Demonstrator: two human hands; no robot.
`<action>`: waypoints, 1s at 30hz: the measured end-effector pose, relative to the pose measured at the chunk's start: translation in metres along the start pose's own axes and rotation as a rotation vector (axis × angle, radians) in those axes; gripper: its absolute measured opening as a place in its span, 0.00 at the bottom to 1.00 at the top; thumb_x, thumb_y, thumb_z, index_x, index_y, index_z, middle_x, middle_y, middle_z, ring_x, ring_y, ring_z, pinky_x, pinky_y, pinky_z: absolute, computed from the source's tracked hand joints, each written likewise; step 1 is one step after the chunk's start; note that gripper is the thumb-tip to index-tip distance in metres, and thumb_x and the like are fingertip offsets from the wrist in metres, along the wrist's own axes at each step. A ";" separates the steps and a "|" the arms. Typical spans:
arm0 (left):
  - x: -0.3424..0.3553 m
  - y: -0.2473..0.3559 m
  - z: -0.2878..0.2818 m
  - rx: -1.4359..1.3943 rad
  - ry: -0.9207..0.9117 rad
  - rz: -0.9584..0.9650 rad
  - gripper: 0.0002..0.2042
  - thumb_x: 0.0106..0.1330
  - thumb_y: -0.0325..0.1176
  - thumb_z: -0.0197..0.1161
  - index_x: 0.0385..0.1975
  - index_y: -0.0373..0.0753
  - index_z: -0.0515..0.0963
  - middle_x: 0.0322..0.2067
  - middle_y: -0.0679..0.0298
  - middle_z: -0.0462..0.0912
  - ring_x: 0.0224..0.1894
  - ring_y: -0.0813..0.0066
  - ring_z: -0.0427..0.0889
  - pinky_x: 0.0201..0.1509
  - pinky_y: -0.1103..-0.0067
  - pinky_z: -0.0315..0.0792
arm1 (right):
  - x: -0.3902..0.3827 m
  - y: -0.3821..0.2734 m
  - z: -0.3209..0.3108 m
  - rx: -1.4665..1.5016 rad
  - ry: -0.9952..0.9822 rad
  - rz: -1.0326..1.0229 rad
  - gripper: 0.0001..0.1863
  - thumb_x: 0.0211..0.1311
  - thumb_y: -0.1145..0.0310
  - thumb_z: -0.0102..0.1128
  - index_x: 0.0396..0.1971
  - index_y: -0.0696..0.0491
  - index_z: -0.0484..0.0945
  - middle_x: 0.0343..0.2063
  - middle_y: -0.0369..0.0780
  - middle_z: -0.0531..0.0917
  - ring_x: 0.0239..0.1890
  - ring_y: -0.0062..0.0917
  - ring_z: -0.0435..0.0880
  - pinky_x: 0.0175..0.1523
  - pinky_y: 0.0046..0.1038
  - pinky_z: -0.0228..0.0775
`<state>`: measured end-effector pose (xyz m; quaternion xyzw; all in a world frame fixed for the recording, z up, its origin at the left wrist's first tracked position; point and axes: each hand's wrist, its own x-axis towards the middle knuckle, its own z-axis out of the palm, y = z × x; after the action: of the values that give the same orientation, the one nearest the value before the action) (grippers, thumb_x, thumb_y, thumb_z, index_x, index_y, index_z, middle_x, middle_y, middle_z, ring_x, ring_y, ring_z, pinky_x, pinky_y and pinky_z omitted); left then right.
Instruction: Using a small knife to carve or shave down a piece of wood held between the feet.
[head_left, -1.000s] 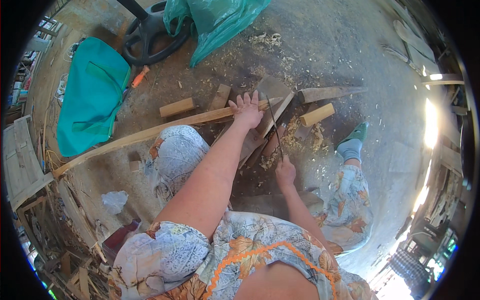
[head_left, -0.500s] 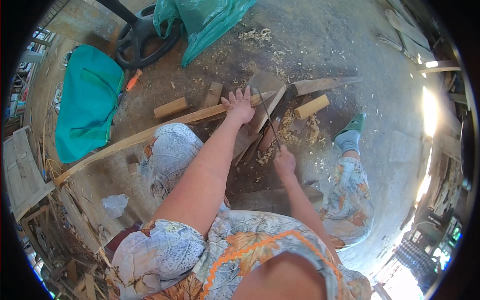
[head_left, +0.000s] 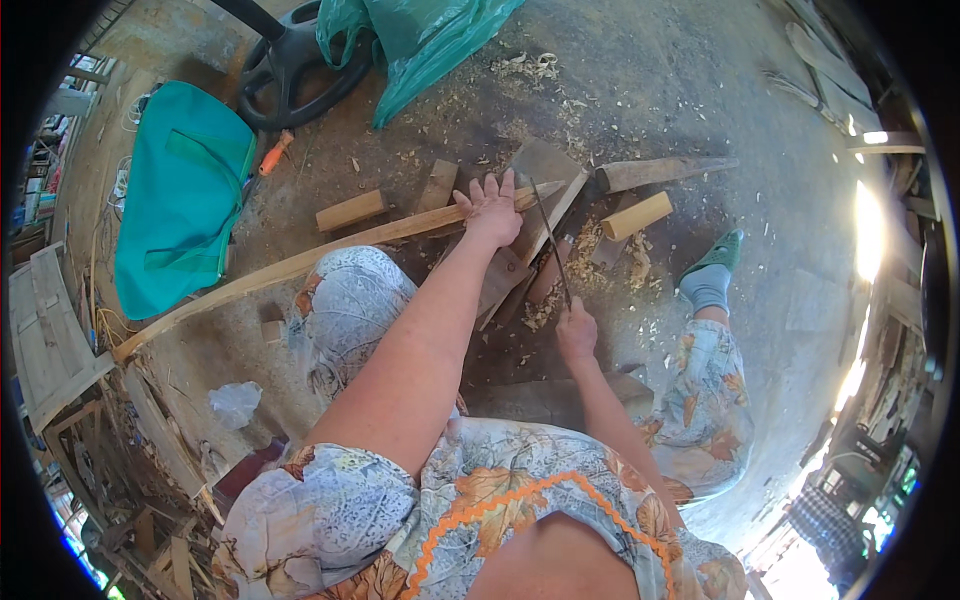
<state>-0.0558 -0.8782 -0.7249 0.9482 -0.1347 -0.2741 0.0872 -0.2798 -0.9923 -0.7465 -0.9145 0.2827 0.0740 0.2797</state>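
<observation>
My left hand [head_left: 490, 212] presses down on a long, pale wooden strip [head_left: 350, 243], its fingers spread flat. From the lower left the strip runs up to a tip right of that hand, over wooden blocks. In my right hand [head_left: 577, 333], the fingers are closed around the lower end of a long, thin dark blade tool [head_left: 554, 245]. The blade is seen nearly edge-on, so I cannot tell its exact kind. Its far end crosses the strip near the tip, just right of my left fingers. Under the strip lies a wide board [head_left: 543, 162] with other pieces.
Short wooden blocks [head_left: 352, 210] and a yellowish block [head_left: 637, 216] lie around the work, amid shavings [head_left: 640, 262]. A tapered timber [head_left: 660, 172] points right. At left are a teal bag [head_left: 180, 200], an orange-handled tool [head_left: 276, 153], a black wheel-shaped base [head_left: 300, 85] and a green plastic bag [head_left: 430, 45].
The view has shifted slightly, moving everything a little to the right. The blade has slid a little toward me along with my right hand. My left hand stays on the strip.
</observation>
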 end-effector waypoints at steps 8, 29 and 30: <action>0.000 0.001 -0.001 0.000 0.008 0.001 0.38 0.59 0.45 0.55 0.67 0.49 0.41 0.66 0.56 0.47 0.67 0.50 0.45 0.65 0.47 0.36 | 0.001 -0.025 -0.008 -0.113 -0.058 -0.025 0.06 0.57 0.66 0.47 0.29 0.53 0.69 0.21 0.52 0.78 0.28 0.50 0.78 0.33 0.48 0.69; -0.005 0.000 -0.002 -0.024 0.044 0.003 0.39 0.57 0.43 0.57 0.67 0.48 0.44 0.64 0.56 0.51 0.67 0.50 0.45 0.65 0.47 0.36 | -0.002 -0.007 0.000 -0.039 -0.040 0.010 0.07 0.57 0.68 0.46 0.34 0.53 0.69 0.22 0.54 0.78 0.29 0.50 0.78 0.35 0.50 0.67; -0.004 0.000 -0.001 -0.015 0.045 0.003 0.39 0.57 0.43 0.57 0.67 0.48 0.43 0.64 0.56 0.51 0.67 0.50 0.45 0.65 0.47 0.36 | 0.006 -0.007 0.003 -0.042 -0.044 0.011 0.07 0.57 0.68 0.46 0.34 0.53 0.69 0.22 0.54 0.78 0.29 0.50 0.78 0.35 0.50 0.67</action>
<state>-0.0586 -0.8768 -0.7221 0.9533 -0.1319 -0.2535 0.0975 -0.2705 -0.9889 -0.7476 -0.9168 0.2798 0.1015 0.2662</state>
